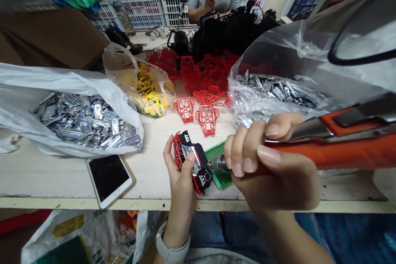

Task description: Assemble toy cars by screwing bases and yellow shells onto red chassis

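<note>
Red lattice car (192, 160) in left hand (182, 185), glossy orange screwdriver (340, 150) in right hand (272, 169)

2 clear plastic bags of silver metal parts (46, 82) (278, 57), 1 clear bag of yellow plastic parts (123, 62). 1 each: white smartphone (109, 179), orange power screwdriver (340, 150), red-and-black toy car (198, 159), green plastic tray (222, 175). 2 loose red plastic frames (184, 107) (207, 119); red pile (210, 74) behind uncountable.

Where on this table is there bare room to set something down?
Bare tabletop lies between the phone and the left hand holding the toy car, and along the front edge left of the phone, below the bag of silver parts. The back is crowded with red frames and bags.
</note>
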The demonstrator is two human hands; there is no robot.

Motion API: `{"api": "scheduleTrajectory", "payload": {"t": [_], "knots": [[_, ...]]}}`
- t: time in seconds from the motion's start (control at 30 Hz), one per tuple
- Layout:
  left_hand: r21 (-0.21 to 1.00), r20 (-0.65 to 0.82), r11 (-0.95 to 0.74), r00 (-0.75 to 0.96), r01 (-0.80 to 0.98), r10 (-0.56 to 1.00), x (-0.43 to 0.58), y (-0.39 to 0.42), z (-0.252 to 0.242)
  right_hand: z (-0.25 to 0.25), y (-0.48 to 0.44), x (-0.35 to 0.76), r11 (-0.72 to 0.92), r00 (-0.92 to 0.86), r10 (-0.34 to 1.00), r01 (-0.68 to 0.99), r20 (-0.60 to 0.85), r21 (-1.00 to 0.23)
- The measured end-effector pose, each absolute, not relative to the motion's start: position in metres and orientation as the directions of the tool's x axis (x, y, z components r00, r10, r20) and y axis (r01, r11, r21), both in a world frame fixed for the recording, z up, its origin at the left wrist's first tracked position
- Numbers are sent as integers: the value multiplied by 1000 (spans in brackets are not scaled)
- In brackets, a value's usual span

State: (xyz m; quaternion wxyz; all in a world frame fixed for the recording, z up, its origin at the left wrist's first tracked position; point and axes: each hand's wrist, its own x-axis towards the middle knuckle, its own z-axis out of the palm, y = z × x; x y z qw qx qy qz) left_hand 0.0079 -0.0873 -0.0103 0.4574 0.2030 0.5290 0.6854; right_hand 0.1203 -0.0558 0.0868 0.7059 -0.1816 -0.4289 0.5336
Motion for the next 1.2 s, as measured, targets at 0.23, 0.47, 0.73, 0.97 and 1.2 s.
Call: {"api": "scheduleTrajectory", "payload": {"t": [0.23,0.47,0.73,0.97,1.2], "knots": [[909,-230,-1,-504,-417,832,10,-86,-8,85,-55,118,349,47,912,-608,407,-713],[935,-175,-25,-520,-355,836,9,-88,-12,79,-50,116,319,-14,906,-634,422,-705],[938,-184,-18,-540,-347,821,7,-86,-14,78,-54,104,364,43,893,-655,447,-662],[936,-162,-22,-485,-351,859,7,-86,-13,88,-50,105,373,116,914,-620,389,-691],[999,-2,18,-460,31,888,-28,-85,0,95,-40,144,290,74,956,-362,283,-886]]}}
